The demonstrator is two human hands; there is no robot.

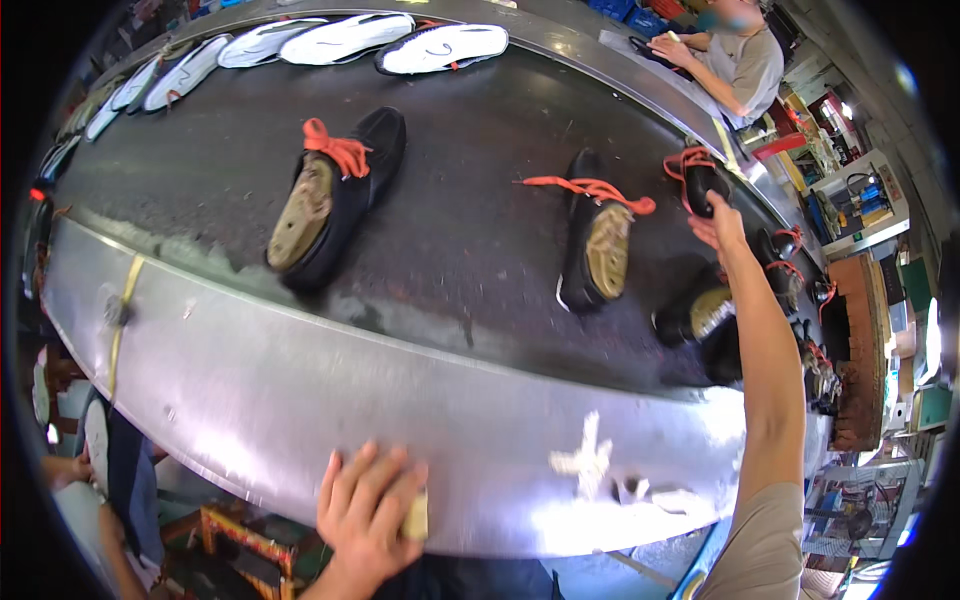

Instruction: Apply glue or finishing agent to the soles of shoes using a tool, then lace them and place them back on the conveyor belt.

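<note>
My right hand (722, 222) reaches far across the belt and grips a black shoe (706, 182) with orange-red laces by its near end. Close to me, my left hand (368, 505) rests on the metal ledge, fingers bent, with a small pale yellow block (416, 516) held at the thumb side. Between the arms lies a black shoe (590, 240) with loose orange laces and a tan insole-like surface showing. Further left sits a larger black shoe (335, 205), its orange laces bunched on top.
White-soled shoes (345, 40) lie in a row along the far side of the dark belt (460, 200). More black shoes (705, 315) crowd the right, partly behind my forearm. White scraps (583, 458) lie on the metal ledge (330, 390). People work across the belt (745, 65) and at lower left.
</note>
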